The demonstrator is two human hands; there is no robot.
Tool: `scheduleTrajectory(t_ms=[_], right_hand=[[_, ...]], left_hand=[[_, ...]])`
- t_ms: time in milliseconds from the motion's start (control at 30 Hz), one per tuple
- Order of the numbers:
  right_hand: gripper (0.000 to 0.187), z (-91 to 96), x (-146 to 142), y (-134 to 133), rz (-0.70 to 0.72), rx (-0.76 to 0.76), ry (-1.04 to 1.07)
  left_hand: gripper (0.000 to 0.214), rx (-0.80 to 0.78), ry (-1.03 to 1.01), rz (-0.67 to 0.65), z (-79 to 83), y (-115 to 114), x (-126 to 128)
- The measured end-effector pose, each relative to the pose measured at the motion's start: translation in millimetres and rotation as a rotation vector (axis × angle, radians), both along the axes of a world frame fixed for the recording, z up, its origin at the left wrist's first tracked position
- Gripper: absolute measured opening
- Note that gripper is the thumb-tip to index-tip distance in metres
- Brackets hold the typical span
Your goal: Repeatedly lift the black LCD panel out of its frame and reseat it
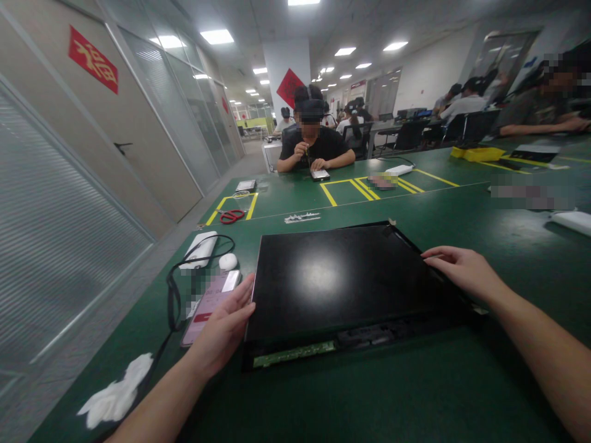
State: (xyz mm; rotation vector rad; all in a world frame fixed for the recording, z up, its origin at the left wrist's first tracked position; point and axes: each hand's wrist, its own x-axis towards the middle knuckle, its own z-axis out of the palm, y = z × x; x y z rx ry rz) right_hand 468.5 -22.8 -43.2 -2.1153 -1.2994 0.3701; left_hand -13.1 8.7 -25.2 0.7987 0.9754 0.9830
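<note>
A large black flat panel [337,283] lies on the green table [415,394] in front of me, with a green circuit strip [295,355] along its near edge. My left hand [224,326] rests against the panel's left edge, fingers stretched along it. My right hand [462,271] lies on the panel's right edge, fingers extended and flat. Neither hand wraps round the panel.
Left of the panel lie a phone [210,306], a black cable [178,289], a white power bank [201,249], a small white puck [228,261] and a white glove [115,397]. Red scissors [231,216] sit further back. A person [314,144] works opposite; others sit at the right.
</note>
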Motion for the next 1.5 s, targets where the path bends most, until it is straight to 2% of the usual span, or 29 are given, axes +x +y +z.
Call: scheduleTrajectory(t_ms=[267, 500, 667, 1300, 1500], right_hand=[[0.03, 2.9, -1.2, -0.6, 0.005, -0.013, -0.044], [0.03, 2.6, 2.3, 0.2, 0.018, -0.025, -0.076], [0.029, -0.9, 4.0, 0.7, 0.024, 0.01, -0.11], [0.029, -0.4, 5.2, 0.8, 0.018, -0.043, -0.147], [0.033, 5.2, 1.4, -0.5, 0.02, -0.08, -0.15]], left_hand=[[0.091, 0.011, 0.011, 0.003, -2.0, 1.5, 1.6], [0.086, 0.021, 0.023, -0.056, -3.0, 3.0, -0.3], [0.09, 0.035, 0.022, -0.078, -5.6, 3.0, -2.5], [0.078, 0.03, 0.05, -0.014, -0.7, 1.1, 0.2], [0.082, 0.06, 0.124, 0.012, -3.7, -0.6, 0.2]])
